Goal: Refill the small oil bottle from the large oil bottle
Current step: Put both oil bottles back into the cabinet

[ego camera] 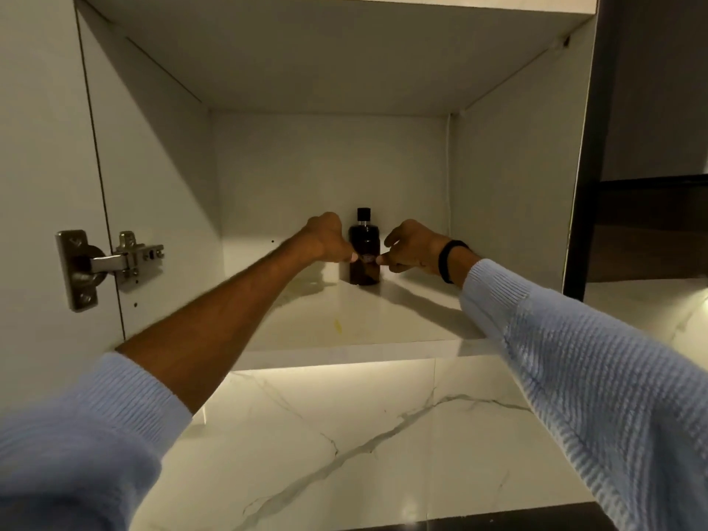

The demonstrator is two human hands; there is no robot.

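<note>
Near the shelf's point(367, 320) back edge, your curled left hand point(325, 239) and right hand point(412, 247) only fingertip-touch the dark bottle point(364, 243). It's likely slick glass, so wrap its body.

- A home kitchen, seen from in front of an open wall cabinet point(153, 166) with plain white laminate sides, back and top.
- A metal concealed hinge point(111, 262) of the usual kitchen-cupboard kind joins the door to the left side panel.
- A single white shelf point(383, 320) carries a small yellowish stain point(338, 326) and one dark bottle point(364, 254) with a black cap.
- Below the cabinet runs a white marble-patterned wall point(344, 435) with grey veins, brightly lit from under the cupboard.
- A glossy dark panel point(643, 128) stands just to the right.
</note>
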